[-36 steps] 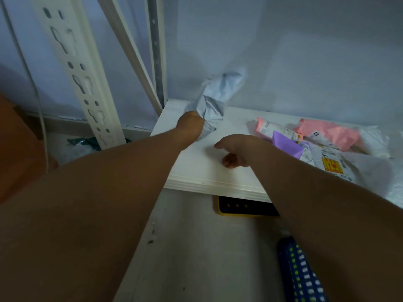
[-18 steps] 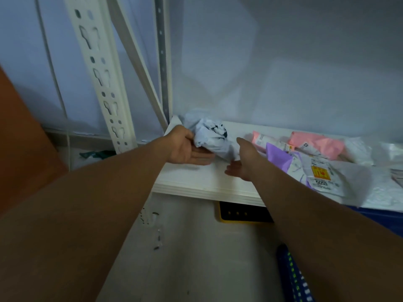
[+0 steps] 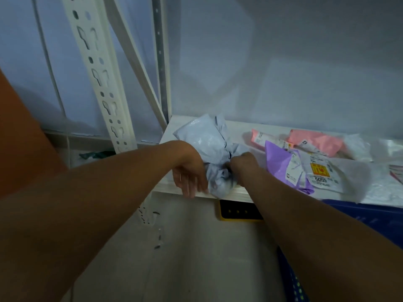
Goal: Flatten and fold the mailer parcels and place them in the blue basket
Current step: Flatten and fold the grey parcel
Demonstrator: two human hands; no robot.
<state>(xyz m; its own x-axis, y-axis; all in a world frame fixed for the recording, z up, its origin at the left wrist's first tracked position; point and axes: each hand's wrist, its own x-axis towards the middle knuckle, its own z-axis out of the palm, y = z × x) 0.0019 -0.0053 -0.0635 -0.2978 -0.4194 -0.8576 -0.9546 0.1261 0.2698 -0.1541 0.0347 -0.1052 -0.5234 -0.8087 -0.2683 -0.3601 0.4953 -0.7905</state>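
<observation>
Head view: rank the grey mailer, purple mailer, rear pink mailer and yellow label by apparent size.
1. Grey mailer, though crumpled and partly behind the right hand.
2. Purple mailer.
3. Rear pink mailer, close to the purple one; partly covered, so unsure.
4. Yellow label, clearly smallest.

Pale wall, white shelf upright, grey floor

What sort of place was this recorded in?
Probably a storeroom or packing corner: a slotted metal rack upright, a white shelf board strewn with labelled mailer parcels, and a blue basket below.
</observation>
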